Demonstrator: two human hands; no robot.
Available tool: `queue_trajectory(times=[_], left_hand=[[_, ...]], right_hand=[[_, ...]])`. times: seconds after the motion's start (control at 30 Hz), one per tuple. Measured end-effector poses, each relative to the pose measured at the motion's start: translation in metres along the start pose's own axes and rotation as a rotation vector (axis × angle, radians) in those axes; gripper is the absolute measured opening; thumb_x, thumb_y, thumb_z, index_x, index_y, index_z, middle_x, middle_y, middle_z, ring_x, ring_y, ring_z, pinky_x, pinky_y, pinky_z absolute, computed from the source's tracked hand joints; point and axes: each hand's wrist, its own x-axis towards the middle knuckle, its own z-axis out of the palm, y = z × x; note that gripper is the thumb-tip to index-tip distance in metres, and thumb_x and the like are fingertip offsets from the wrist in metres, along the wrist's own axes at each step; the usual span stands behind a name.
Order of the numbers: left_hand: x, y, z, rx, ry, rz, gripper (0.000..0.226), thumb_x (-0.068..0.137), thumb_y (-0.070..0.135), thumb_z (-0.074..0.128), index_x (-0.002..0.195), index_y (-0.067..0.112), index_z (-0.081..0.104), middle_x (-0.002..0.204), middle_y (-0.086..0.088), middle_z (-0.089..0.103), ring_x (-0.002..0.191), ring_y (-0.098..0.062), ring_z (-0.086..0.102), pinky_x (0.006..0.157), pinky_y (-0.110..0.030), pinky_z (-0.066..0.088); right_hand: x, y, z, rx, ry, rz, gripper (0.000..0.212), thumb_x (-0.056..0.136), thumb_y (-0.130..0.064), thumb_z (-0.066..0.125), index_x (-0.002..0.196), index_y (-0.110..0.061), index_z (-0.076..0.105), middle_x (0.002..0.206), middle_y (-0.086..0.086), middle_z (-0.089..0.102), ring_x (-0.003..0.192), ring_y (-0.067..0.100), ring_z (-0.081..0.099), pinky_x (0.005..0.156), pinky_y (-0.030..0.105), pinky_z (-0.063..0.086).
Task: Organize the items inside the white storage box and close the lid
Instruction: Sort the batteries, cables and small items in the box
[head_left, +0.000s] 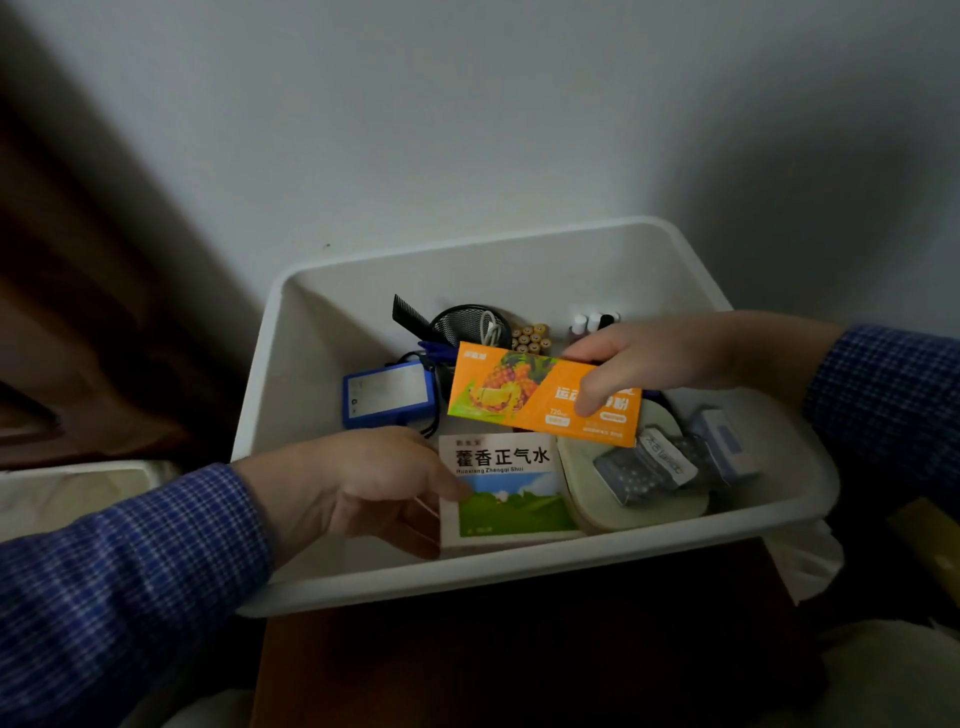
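Note:
The white storage box stands open against the wall, no lid in view. My right hand pinches an orange pineapple-print carton by its right end and holds it above the box's middle. My left hand grips the left side of a white-and-green medicine carton near the box's front wall. To the right lies a round cream container with silver sachets and a small pale blue box on it.
At the back of the box are a blue device with cables, a black mesh cup, a black comb, several batteries and small bottles. A dark wooden surface holds the box. Brown curtain hangs at left.

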Motion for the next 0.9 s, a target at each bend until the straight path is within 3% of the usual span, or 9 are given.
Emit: queue_trajectory(times=[0.1,0.17,0.3,0.37,0.47,0.57,0.7,0.8,0.9], left_hand=[[-0.009,-0.002,0.0,-0.064,-0.018,0.002,0.03,0.095,0.001,0.057,0.125,0.004,0.056,0.111,-0.021,0.073,0.097,-0.036,0.073,0.086,-0.05,0.058],[-0.017,-0.002,-0.003,-0.078,-0.016,0.031,0.023,0.096,-0.003,0.052,0.117,0.003,0.06,0.11,-0.023,0.073,0.097,-0.036,0.073,0.091,-0.051,0.057],[-0.035,-0.003,-0.015,-0.076,0.095,0.098,0.023,0.097,-0.008,0.048,0.116,0.003,0.054,0.103,-0.026,0.074,0.078,-0.031,0.075,0.078,-0.047,0.06],[-0.044,-0.004,-0.025,-0.073,0.126,0.133,0.037,0.094,-0.011,0.051,0.124,0.01,0.05,0.105,-0.025,0.073,0.085,-0.037,0.074,0.072,-0.047,0.061],[-0.059,-0.002,-0.039,0.04,0.126,0.175,0.051,0.087,-0.012,0.063,0.126,0.017,0.051,0.108,-0.021,0.074,0.094,-0.043,0.072,0.067,-0.046,0.063],[-0.077,0.001,-0.064,0.172,0.153,0.21,0.046,0.084,-0.011,0.066,0.121,0.015,0.055,0.106,-0.018,0.075,0.092,-0.041,0.073,0.062,-0.044,0.063],[-0.097,0.007,-0.093,0.275,0.247,0.27,0.044,0.078,-0.008,0.074,0.097,0.031,0.063,0.102,-0.01,0.076,0.091,-0.041,0.074,0.068,-0.055,0.061],[-0.096,0.01,-0.087,0.354,0.238,0.229,0.045,0.077,-0.002,0.078,0.104,0.027,0.057,0.099,-0.005,0.077,0.087,-0.034,0.075,0.067,-0.05,0.062],[-0.085,0.013,-0.063,0.6,0.285,0.184,0.044,0.072,0.01,0.073,0.11,0.022,0.054,0.097,-0.005,0.076,0.085,-0.022,0.076,0.073,-0.046,0.063]], right_hand=[[-0.001,0.0,-0.001,0.019,0.003,0.013,0.035,0.09,-0.016,0.066,0.125,-0.011,0.063,0.117,0.015,0.071,0.11,0.035,0.067,0.105,0.052,0.048],[-0.001,0.001,-0.002,0.025,0.013,0.023,0.035,0.09,-0.014,0.064,0.124,-0.005,0.062,0.119,0.022,0.068,0.114,0.044,0.062,0.106,0.056,0.043],[-0.003,0.001,-0.003,0.016,0.028,0.037,0.035,0.089,-0.01,0.064,0.123,-0.003,0.062,0.118,0.021,0.068,0.112,0.038,0.064,0.104,0.048,0.048],[-0.003,0.0,-0.003,0.003,0.021,0.037,0.036,0.089,-0.009,0.064,0.125,-0.003,0.061,0.119,0.02,0.068,0.113,0.037,0.064,0.104,0.047,0.047],[-0.001,0.001,-0.002,-0.002,0.024,0.03,0.035,0.089,-0.009,0.064,0.124,-0.005,0.061,0.118,0.018,0.069,0.111,0.035,0.066,0.102,0.045,0.05],[-0.002,0.002,-0.001,-0.006,0.012,0.018,0.031,0.089,-0.009,0.064,0.12,-0.009,0.063,0.115,0.015,0.069,0.108,0.031,0.067,0.097,0.039,0.052],[0.001,0.003,-0.001,-0.003,0.017,0.017,0.031,0.088,-0.009,0.064,0.12,-0.007,0.062,0.113,0.017,0.069,0.097,0.026,0.068,0.084,0.031,0.051],[0.001,0.002,-0.001,-0.003,0.008,0.018,0.029,0.088,-0.01,0.065,0.117,-0.009,0.063,0.106,0.012,0.07,0.087,0.017,0.067,0.073,0.022,0.05],[0.0,0.002,-0.001,0.022,0.009,0.017,0.028,0.084,-0.013,0.07,0.112,-0.012,0.066,0.099,0.007,0.072,0.084,0.015,0.068,0.072,0.022,0.051]])
